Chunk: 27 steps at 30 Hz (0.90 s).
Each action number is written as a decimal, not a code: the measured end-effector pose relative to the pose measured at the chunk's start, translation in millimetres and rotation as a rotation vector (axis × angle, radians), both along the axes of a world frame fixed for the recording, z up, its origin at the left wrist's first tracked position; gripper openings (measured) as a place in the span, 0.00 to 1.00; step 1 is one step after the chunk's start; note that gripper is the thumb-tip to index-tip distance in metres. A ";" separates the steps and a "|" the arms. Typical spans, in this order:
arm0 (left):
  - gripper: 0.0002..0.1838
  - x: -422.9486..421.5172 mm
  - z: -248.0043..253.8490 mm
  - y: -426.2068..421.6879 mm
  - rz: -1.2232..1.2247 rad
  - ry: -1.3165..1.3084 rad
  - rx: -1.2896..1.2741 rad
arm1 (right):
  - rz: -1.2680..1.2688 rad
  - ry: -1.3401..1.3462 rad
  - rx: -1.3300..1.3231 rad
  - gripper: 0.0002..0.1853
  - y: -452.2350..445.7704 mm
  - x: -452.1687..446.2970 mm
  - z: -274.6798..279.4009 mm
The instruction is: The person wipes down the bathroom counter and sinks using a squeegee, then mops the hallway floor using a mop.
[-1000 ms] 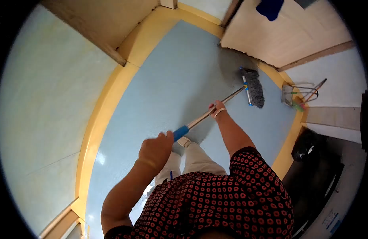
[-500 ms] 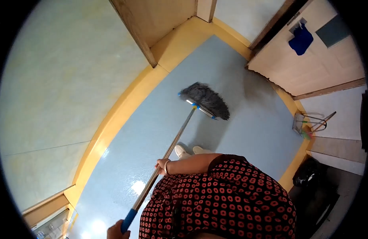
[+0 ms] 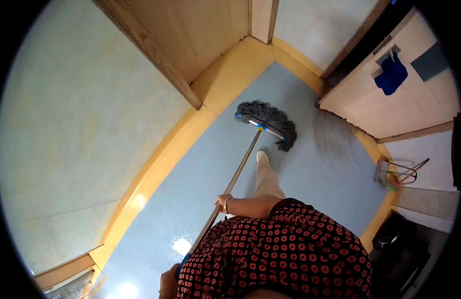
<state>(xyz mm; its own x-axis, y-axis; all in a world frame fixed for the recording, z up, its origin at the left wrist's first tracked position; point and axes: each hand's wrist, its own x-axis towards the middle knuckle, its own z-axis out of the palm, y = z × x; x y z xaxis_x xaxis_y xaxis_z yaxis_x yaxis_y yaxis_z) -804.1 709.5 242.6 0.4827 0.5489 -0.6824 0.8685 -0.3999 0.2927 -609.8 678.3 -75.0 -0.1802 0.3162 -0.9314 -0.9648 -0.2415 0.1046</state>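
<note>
Closed around the metal pole (image 3: 238,173) of a mop (image 3: 245,160), the right hand (image 3: 223,203) has its fingers wrapped on the shaft, with a pale bracelet (image 3: 226,205) at the wrist. Down at the pole's upper end, the left hand (image 3: 169,284) is beside the blue handle grip (image 3: 183,262); the patterned shirt (image 3: 275,249) and the edge of view hide much of it, so I cannot tell how tightly its fingers close. From the hands the pole slants forward and to the right, silvery and straight, to a yellow joint (image 3: 261,129) on a pale bar with blue ends. Beyond that bar spreads the mop head (image 3: 268,115), its dark grey strands thick, shaggy and fanned into a curve, lying on the blue-grey floor (image 3: 190,174). One light-coloured shoe (image 3: 262,157) stands just behind it. To the right of the mop head, dark streaks (image 3: 332,134) mark the floor near a pale door (image 3: 357,107) with a blue cloth (image 3: 391,74) hanging on it. Farther right, a dustpan (image 3: 383,172) leans by the wall, while a yellow border (image 3: 155,175) edges the floor on the left.
</note>
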 end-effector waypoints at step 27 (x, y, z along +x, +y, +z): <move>0.21 302.8 189.7 333.3 -0.226 -0.108 -0.174 | -0.499 -0.001 0.042 0.09 243.7 220.1 311.9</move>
<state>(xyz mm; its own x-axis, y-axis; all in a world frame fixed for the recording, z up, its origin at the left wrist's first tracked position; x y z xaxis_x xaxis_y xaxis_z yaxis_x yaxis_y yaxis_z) -501.3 1042.8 432.3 0.6544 0.2984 -0.6948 0.7233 -0.5150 0.4600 -389.7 922.0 236.9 0.0038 0.4011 -0.9160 -0.9638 0.2458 0.1037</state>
